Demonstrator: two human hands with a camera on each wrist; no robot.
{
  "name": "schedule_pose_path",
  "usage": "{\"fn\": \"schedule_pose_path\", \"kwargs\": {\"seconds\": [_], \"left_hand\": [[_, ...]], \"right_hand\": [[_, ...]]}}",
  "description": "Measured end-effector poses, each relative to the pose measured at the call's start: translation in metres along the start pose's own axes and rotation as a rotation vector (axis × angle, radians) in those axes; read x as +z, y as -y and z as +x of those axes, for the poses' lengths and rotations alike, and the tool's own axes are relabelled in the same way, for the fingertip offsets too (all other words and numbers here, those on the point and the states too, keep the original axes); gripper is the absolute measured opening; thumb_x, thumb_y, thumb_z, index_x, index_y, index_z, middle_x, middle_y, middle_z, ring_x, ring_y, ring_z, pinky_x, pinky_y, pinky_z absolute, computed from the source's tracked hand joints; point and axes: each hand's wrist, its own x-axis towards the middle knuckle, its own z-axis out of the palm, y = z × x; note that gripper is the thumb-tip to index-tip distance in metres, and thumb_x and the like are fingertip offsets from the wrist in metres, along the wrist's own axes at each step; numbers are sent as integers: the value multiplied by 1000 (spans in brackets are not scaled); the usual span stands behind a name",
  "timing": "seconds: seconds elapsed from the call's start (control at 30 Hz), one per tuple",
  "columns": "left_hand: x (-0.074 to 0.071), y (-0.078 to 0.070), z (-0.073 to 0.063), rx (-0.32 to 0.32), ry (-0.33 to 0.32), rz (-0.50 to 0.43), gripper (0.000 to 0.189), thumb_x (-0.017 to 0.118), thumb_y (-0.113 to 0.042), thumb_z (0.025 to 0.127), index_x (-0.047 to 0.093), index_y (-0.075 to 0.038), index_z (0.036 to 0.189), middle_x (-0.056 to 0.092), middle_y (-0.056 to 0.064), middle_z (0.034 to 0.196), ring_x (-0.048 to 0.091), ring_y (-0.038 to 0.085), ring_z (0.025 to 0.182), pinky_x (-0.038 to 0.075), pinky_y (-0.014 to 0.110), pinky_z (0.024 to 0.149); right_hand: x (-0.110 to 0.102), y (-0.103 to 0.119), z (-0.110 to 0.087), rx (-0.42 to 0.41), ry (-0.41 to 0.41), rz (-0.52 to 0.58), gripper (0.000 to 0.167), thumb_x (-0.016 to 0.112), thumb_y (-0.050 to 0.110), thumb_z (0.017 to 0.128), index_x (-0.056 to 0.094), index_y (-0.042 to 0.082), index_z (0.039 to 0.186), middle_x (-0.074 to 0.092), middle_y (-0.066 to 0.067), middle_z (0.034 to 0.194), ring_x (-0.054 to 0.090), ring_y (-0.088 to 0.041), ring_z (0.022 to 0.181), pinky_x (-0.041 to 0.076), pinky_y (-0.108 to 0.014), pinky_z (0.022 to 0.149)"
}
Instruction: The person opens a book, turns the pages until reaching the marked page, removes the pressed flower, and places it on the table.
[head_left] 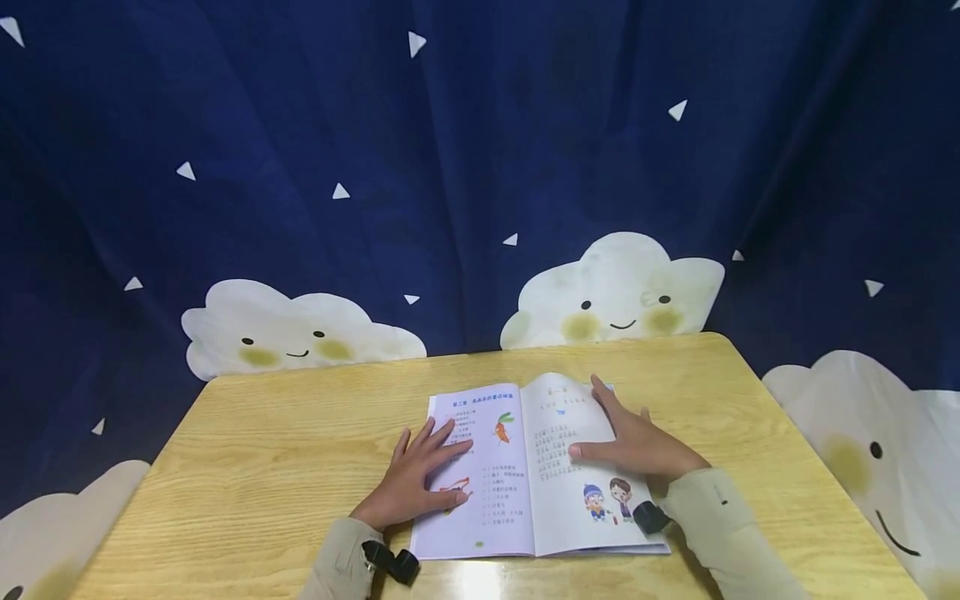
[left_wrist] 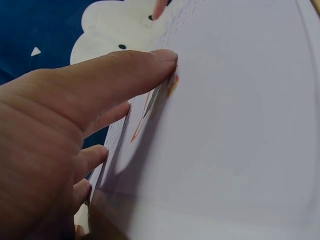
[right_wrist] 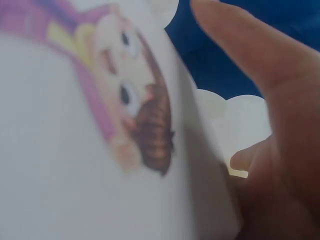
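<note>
An open book (head_left: 506,533) lies on the wooden table, with printed text and coloured pictures on both pages. My left hand (head_left: 412,483) rests spread on the left page, its thumb near the lower picture. In the left wrist view the thumb (left_wrist: 125,75) reaches over the page, the other fingers beyond it. My right hand (head_left: 637,437) is at the right page (head_left: 555,508), thumb on the text and index finger stretched along the upper right edge. That page bulges upward at the top. Its outer edge hides part of the hand in the right wrist view.
The table (head_left: 262,458) carries the book near its front edge. Behind hangs a dark blue curtain (head_left: 450,167) with white triangles and smiling clouds. Small black cameras (head_left: 390,562) sit on both wrists, over light sleeves.
</note>
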Motion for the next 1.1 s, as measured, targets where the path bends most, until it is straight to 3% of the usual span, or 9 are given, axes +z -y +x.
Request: {"fn": "schedule_pose_path", "kwargs": {"seconds": [0.1,0.2,0.3,0.37,0.5,0.6,0.77,1.03,1.1], "left_hand": [[-1,-1,0,4,-1,-3,69,70,-54,81,51,-27,142,27,8,157,9,38,146,-2,62,111],[-2,-2,0,5,-5,0,69,70,-53,80,51,-27,141,28,8,157,10,38,146,-2,62,111],[-2,-2,-1,-4,5,3,70,70,-54,80,51,-27,142,27,7,157,9,37,146,-2,61,112],[-2,-2,-1,-10,10,5,70,70,-55,80,51,-28,142,27,7,157,9,37,146,-3,61,112],[-1,-2,-1,-18,17,-3,70,70,-55,80,50,-28,142,27,6,158,8,37,146,-3,61,112],[-1,-1,0,-20,15,-5,69,70,-55,80,50,-29,142,26,6,158,8,36,147,-3,61,112],[-1,-1,1,-20,11,7,69,69,-55,81,50,-29,142,26,5,158,8,35,147,-3,60,112],[-3,-2,0,-32,32,9,71,69,-56,81,48,-30,143,24,4,159,7,34,147,-4,58,113],[-3,-3,0,-30,30,6,71,69,-55,81,48,-29,143,24,4,159,7,35,147,-4,58,113]], "right_hand": [[-3,3,-1,1,29,129,113,72,59,77,-9,37,153,13,0,162,57,-40,111,41,-51,101],[-6,5,0,-26,29,222,109,70,54,82,-10,37,153,14,-1,161,60,-31,109,51,-42,85],[-10,4,0,-80,-4,268,102,65,51,88,-11,32,154,18,-9,160,36,-32,137,35,-48,105],[-13,5,0,-111,-35,286,94,58,49,93,-9,26,155,23,-14,158,24,-35,143,26,-55,110],[-21,5,-2,-143,-88,334,78,44,49,100,-2,22,156,34,-14,153,28,-36,141,20,-58,112],[-29,4,-5,-174,-109,382,69,38,48,102,5,23,156,42,-11,149,33,-32,139,21,-56,113],[-37,1,-7,-249,-91,442,55,40,28,105,17,25,155,45,-10,147,38,-31,136,24,-55,112],[-37,4,-10,-282,-103,383,67,56,26,99,18,28,154,41,-6,150,36,-28,138,40,-27,100],[-37,5,-12,-284,-117,377,70,59,26,97,19,28,154,39,-6,151,33,-27,140,39,-29,102]]}}
